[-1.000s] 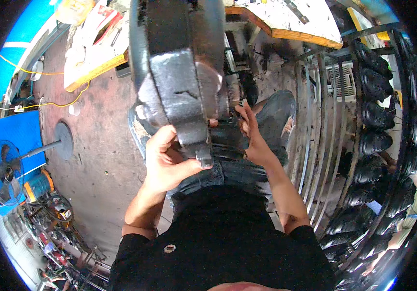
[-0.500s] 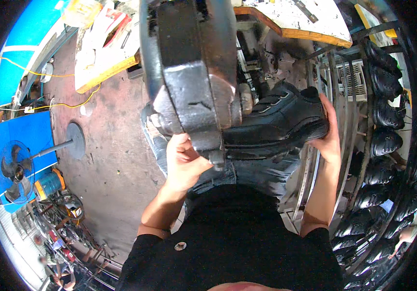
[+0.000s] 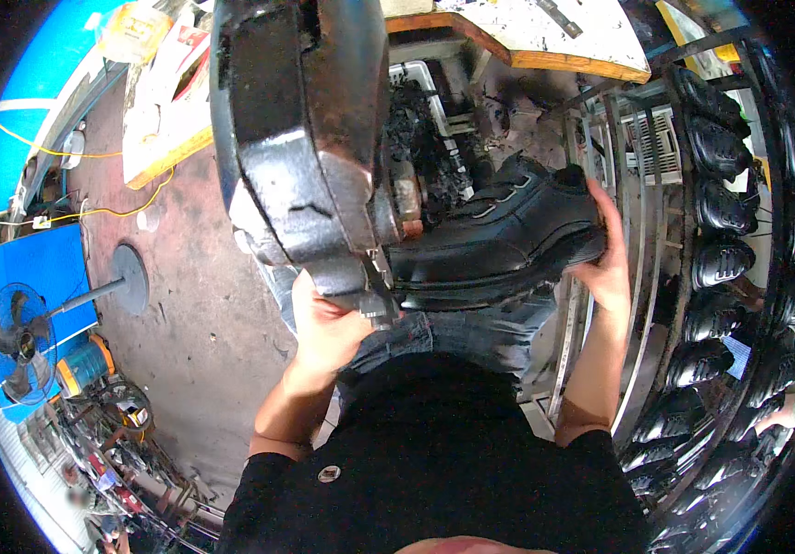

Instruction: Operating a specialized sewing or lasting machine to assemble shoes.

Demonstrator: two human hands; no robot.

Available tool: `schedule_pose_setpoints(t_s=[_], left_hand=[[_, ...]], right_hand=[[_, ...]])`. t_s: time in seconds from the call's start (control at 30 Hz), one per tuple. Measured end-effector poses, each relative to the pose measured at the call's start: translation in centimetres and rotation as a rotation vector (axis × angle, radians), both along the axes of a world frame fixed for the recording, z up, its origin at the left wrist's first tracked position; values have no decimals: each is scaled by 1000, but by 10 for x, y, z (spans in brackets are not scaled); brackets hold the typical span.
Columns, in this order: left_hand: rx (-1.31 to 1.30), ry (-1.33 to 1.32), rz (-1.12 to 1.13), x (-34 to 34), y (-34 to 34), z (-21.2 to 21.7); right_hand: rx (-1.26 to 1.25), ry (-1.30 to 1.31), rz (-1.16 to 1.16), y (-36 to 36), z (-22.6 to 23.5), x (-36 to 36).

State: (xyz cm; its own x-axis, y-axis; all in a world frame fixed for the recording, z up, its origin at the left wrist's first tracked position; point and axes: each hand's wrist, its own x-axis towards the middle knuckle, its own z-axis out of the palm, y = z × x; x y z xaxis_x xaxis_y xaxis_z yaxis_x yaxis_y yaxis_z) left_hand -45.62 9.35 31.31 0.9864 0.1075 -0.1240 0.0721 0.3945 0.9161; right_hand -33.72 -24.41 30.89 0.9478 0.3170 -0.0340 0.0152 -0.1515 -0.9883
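A black shoe (image 3: 499, 235) with metal eyelets lies sideways under a heavy, worn machine head (image 3: 309, 175) of dark metal. Its heel end points right, and the machine's nose hides its toe. Around the heel and sole edge, my right hand (image 3: 608, 263) is closed on the shoe. My left hand (image 3: 323, 323) is at the toe end, just below the machine's nose, its thumb along the sole side. Some of its fingers are hidden behind the metal, but it appears to grip the shoe.
Racks full of black shoes (image 3: 722, 263) stand close on my right. Beyond the machine are a stained worktable (image 3: 591, 37) and a white crate (image 3: 434, 97) of dark pieces. A standing fan (image 3: 23, 337) and a yellow cord (image 3: 106, 210) are at left.
My view has shifted, so the machine head appears farther left and more of the crate behind it shows. Both hands stay at the shoe, which keeps nearly the same pose.
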Motion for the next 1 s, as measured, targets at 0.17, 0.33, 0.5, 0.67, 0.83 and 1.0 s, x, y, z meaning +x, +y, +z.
schedule_pose_setpoints(t_s=[0.17, 0.33, 0.5, 0.67, 0.83, 1.0], left_hand=[[-41, 16, 126, -8, -2, -20], [-238, -18, 229, -12, -3, -30], [-574, 61, 262, -10, 4, -38], [-701, 65, 333, -25, 14, -56], [-475, -112, 376, -34, 45, -45], [-283, -163, 465, -50, 85, -32]], right_hand=[[-32, -224, -48, -3, 32, 8], [-76, -397, 12, 10, 76, 12], [-185, -569, -55, 51, 111, -5], [-212, -561, -94, 68, 116, -17], [-171, -480, 103, 86, 95, -21], [2, -238, 110, 115, 66, -40]])
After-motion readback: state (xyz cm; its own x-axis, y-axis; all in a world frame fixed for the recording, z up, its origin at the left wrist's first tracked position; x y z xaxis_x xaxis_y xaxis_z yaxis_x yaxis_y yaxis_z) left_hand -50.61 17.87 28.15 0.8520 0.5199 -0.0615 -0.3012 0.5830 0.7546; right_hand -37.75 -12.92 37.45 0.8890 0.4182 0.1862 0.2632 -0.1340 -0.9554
